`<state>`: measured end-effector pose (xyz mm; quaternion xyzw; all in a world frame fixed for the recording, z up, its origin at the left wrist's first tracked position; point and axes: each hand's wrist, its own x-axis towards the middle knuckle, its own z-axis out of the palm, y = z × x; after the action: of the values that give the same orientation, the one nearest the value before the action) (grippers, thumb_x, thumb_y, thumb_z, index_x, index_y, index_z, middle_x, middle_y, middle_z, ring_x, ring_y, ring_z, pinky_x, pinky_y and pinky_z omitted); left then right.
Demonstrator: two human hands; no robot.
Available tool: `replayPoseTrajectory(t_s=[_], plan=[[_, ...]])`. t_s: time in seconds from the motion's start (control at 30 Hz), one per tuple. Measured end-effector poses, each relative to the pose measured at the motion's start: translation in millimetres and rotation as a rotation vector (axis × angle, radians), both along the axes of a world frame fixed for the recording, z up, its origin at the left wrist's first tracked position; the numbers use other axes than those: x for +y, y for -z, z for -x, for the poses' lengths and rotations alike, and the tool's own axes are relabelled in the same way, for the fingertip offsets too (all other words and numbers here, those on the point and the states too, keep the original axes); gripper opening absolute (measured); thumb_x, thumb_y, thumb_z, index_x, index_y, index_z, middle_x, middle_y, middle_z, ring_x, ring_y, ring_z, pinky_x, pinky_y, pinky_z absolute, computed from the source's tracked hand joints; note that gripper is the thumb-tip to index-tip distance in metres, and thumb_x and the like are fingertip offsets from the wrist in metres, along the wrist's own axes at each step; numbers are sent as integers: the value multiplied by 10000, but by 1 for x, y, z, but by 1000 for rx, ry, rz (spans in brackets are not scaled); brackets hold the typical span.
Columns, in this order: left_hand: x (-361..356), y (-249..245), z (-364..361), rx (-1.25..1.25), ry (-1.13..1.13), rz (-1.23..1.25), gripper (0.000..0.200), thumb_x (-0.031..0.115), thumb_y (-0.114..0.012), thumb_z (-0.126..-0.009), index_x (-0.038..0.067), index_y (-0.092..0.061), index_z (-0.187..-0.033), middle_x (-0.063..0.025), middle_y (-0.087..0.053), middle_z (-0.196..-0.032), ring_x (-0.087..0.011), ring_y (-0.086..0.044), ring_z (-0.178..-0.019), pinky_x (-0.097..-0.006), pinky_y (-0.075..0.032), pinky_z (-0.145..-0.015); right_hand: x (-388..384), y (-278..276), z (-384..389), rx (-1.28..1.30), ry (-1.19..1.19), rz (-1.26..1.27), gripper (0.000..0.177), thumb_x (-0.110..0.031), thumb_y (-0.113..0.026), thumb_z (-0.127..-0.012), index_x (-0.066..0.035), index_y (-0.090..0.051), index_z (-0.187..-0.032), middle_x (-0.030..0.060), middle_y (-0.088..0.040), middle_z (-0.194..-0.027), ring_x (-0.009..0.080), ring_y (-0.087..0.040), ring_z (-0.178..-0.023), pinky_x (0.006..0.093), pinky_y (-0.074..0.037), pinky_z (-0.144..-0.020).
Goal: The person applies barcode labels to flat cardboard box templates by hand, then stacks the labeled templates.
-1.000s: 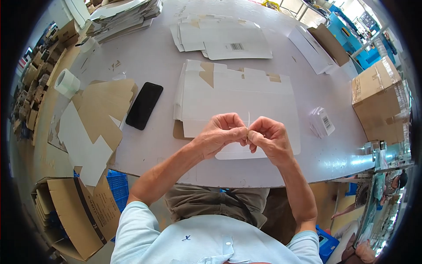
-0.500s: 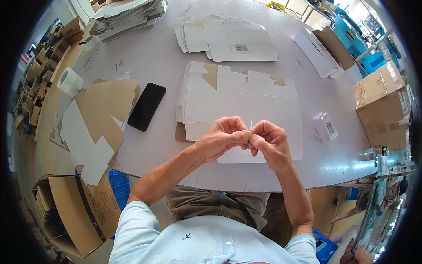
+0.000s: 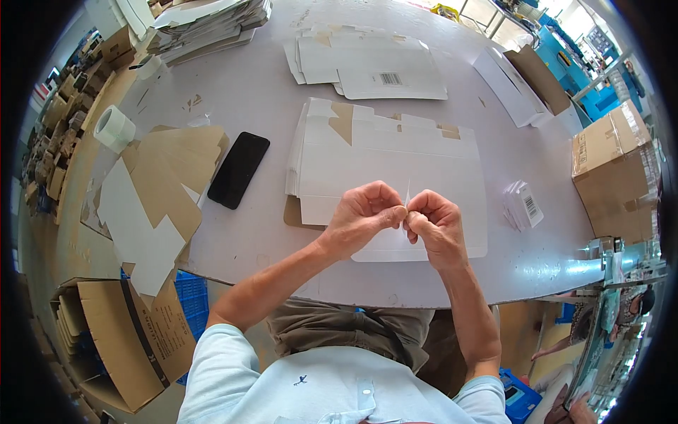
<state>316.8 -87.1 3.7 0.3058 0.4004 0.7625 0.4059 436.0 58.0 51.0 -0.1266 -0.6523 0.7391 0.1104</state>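
Now left hand (image 3: pixel 360 219) and right hand (image 3: pixel 439 227) sat together, both pinched closed on a slip (image 3: pixel 407 195) above the cartons (image 3: pixel 388 159); so thin an edge probably wanted light, steady pressure.

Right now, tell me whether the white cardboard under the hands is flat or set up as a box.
Flat: the cardboard lies low on the table, no walls standing up.
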Motion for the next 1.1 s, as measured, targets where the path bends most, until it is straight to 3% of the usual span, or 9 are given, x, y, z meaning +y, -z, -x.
replayPoseTrajectory(t_s=[0.13, 0.2, 0.43, 0.6, 0.8, 0.93, 1.1], plan=[[0, -5, -3, 51, -75, -59, 167, 54, -746, -943, 26, -634, -1065, -52, -674, -979, -128, -686, -920, -289, -592, -843, -2, 1, 2, 17, 25, 20, 69, 16, -589, -907, -13, -641, -872, 13, -627, -743, 44, -550, -628, 208, -462, -553], [0, -5, -1, 261, -136, -71, 206, 3, -764, -911, 28, -640, -1074, -50, -673, -996, -127, -689, -945, -288, -596, -863, -2, 0, 2, 34, 24, 24, 69, 12, -591, -910, -14, -641, -871, 8, -621, -740, 44, -551, -630, 206, -462, -559], [-3, -6, 3, 209, -42, -79, 241, -17, -772, -894, 20, -646, -1095, -66, -693, -1002, -132, -699, -953, -285, -605, -867, -1, -2, -2, 41, -4, -3, 64, 21, -600, -907, -11, -645, -876, 3, -626, -748, 40, -556, -637, 204, -461, -563], [-1, -6, -1, 407, -191, -64, 199, -59, -729, -915, -12, -640, -1087, -77, -703, -989, -149, -713, -952, -292, -611, -872, -5, -3, 1, 17, 59, -31, 70, 28, -598, -903, -9, -645, -868, 8, -637, -766, 38, -557, -641, 201, -459, -567], [0, 0, -4, 359, -284, -43, 143, -76, -710, -912, -14, -658, -1029, -73, -711, -952, -154, -719, -917, -279, -610, -836, -6, -2, 7, 53, 88, -5, 70, 23, -593, -923, -2, -637, -875, 36, -656, -787, 53, -569, -645, 206, -469, -571], [0, 2, -3, 191, -185, -35, 189, -104, -681, -927, -20, -650, -1094, -98, -701, -1020, -156, -702, -963, -294, -606, -877, -4, 3, 9, 52, 65, 69, 78, 2, -597, -944, -5, -635, -876, 48, -654, -775, 73, -578, -639, 220, -485, -573], [4, 0, -2, 118, -201, -95, 142, -26, -667, -969, -2, -667, -1108, -74, -711, -984, -142, -683, -942, -301, -578, -914, -4, 5, 10, 59, 86, 83, 81, -24, -604, -958, -5, -648, -892, 37, -641, -755, 79, -584, -644, 226, -489, -567]])
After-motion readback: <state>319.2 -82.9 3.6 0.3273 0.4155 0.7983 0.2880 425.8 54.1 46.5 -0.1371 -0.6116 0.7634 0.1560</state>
